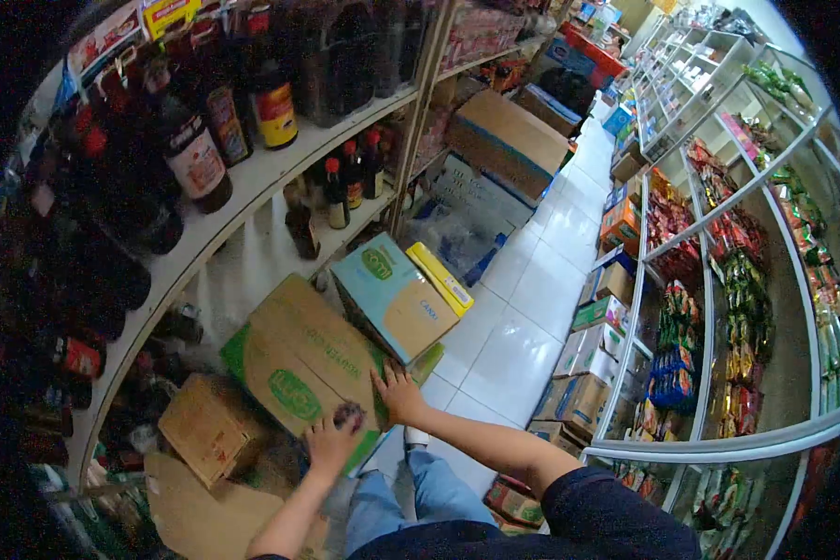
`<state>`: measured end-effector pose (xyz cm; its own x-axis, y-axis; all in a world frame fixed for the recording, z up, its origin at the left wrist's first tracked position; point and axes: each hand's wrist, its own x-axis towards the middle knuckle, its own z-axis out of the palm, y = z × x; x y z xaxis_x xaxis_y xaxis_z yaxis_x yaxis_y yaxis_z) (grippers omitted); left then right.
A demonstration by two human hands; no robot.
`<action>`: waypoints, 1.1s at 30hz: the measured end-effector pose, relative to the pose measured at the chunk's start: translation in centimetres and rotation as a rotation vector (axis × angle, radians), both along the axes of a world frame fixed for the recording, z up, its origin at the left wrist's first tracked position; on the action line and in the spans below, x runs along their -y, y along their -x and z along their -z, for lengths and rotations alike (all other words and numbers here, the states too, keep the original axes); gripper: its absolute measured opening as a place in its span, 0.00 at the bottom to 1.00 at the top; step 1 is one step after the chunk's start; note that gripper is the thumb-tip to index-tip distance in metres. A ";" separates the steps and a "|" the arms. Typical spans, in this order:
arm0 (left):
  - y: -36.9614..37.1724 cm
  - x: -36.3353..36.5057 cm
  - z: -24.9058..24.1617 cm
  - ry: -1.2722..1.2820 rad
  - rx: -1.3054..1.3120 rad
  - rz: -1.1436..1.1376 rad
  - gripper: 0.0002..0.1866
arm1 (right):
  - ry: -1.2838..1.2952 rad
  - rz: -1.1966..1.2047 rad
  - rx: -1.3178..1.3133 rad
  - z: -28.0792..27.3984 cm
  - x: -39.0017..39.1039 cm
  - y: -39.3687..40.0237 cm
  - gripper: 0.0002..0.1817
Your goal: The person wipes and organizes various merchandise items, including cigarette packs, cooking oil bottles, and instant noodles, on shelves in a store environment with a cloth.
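A large brown-and-green cardboard carton point(313, 341) lies tilted in front of me, its printed top facing up. On its near edge is my left hand point(331, 446), fingers bent against a small dark purplish crumpled bundle point(349, 416) that looks like a cloth. My right hand point(399, 396) rests on the carton's right edge with fingers spread, holding nothing. Just beyond the right hand, a light-blue and tan box point(392, 299) sits against the large carton, with a yellow box point(441, 280) along its far side.
Left, curved shelves point(243, 187) carry dark bottles point(194, 159) and small sauce bottles point(336, 194). A smaller brown box point(210, 429) stands beside the carton. White floor tiles point(504, 341) run along the aisle. Glass-fronted shelves point(719, 308) with packets line the right, with boxes point(583, 355) below.
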<state>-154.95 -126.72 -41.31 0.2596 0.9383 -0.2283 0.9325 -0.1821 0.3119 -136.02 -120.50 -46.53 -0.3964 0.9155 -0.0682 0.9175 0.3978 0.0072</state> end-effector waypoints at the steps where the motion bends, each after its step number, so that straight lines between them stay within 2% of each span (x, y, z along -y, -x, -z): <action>1: 0.8 -1.6 -0.2 0.025 0.002 -0.029 0.21 | -0.207 -0.026 0.057 2.7 0.9 0.1 0.62; 2: 2.2 -3.2 1.1 -0.142 -0.129 -0.031 0.21 | -0.026 -0.029 0.064 1.5 1.0 0.1 0.62; 3: 4.2 -5.3 4.6 -0.269 -0.029 -0.145 0.20 | 0.175 -0.048 0.078 -0.9 0.0 -0.1 0.62; 4: 4.5 -8.0 -0.5 -0.495 0.014 -0.240 0.18 | 0.227 -0.032 -0.026 -2.5 0.1 0.0 0.62; 5: 7.2 -10.1 2.8 -0.407 0.045 -0.348 0.18 | 0.270 0.000 -0.123 -3.4 0.1 0.0 0.63; 6: 9.0 -12.0 2.6 -0.321 -0.130 -0.311 0.19 | 0.194 -0.030 -0.085 -3.2 -0.1 0.2 0.64; 7: 10.9 -14.0 4.5 -0.422 -0.205 -0.384 0.20 | 0.179 -0.022 0.025 -2.6 -0.1 0.3 0.61; 9: 14.0 -18.1 4.9 -0.387 0.034 -0.440 0.21 | 0.251 -0.025 0.022 -2.9 -0.3 0.5 0.59; 11: 15.7 -18.0 6.3 -0.403 0.043 -0.403 0.21 | 0.354 -0.022 0.019 -5.2 -0.4 0.5 0.52; 12: 15.6 -18.3 6.6 -0.423 0.042 -0.357 0.22 | 0.335 -0.003 0.024 -4.1 0.0 0.3 0.52; 14: 13.4 -16.5 6.4 -0.526 0.062 -0.427 0.22 | -0.002 -0.054 0.024 -1.1 0.2 -0.1 0.50; 15: 10.7 -14.9 1.7 -0.435 -0.118 -0.414 0.22 | 0.080 -0.032 0.020 -2.8 -0.3 0.0 0.49; 16: 8.8 -13.6 -0.7 -0.108 -0.082 -0.456 0.22 | 0.175 -0.007 0.007 -4.3 0.0 0.6 0.49; 17: 8.3 -11.3 3.8 -0.224 -0.181 -0.352 0.21 | 0.178 0.034 -0.016 -2.5 0.2 0.5 0.49; 18: 6.0 -9.4 1.3 -0.085 -0.107 -0.354 0.20 | 0.158 0.056 -0.025 -3.4 0.1 0.6 0.49; 19: 4.8 -6.7 2.1 -0.111 0.051 -0.280 0.20 | 0.226 0.047 -0.043 -5.3 0.1 0.7 0.49; 20: 2.7 -4.6 0.8 0.001 0.116 -0.279 0.21 | 0.294 0.035 -0.060 -6.4 0.1 0.6 0.49; 21: 0.9 -2.1 1.0 0.055 -0.021 -0.120 0.21 | 0.315 0.036 -0.053 -6.2 0.1 0.4 0.52; 24: -2.3 3.0 1.5 -0.011 0.064 0.122 0.21 | 0.302 0.083 -0.081 -4.8 0.6 0.1 0.54; 25: -2.8 2.9 0.7 -0.016 0.064 0.135 0.21 | 0.192 0.131 -0.158 -4.8 1.1 0.1 0.54; 27: -3.3 2.0 -0.5 -0.010 0.257 0.104 0.20 | 0.228 0.198 -0.196 -6.3 2.2 -0.2 0.53; 29: -3.0 -0.2 1.3 -0.012 0.212 0.117 0.20 | 0.271 0.317 -0.345 -6.6 3.7 -0.6 0.52; 30: -3.3 -1.5 1.9 -0.007 0.166 0.118 0.19 | 0.267 0.324 -0.337 -6.5 3.8 -0.8 0.52; 31: -3.5 -3.8 -2.5 0.064 0.304 -0.115 0.19 | 0.306 0.355 -0.302 -6.4 4.0 -0.8 0.52; 32: -2.6 -5.9 1.0 0.036 0.293 -0.268 0.23 | 0.351 0.389 -0.267 -6.3 4.1 -0.4 0.53; 33: -3.0 -5.6 1.3 0.049 0.300 -0.259 0.23 | 0.358 0.403 -0.259 -6.2 4.6 -0.7 0.53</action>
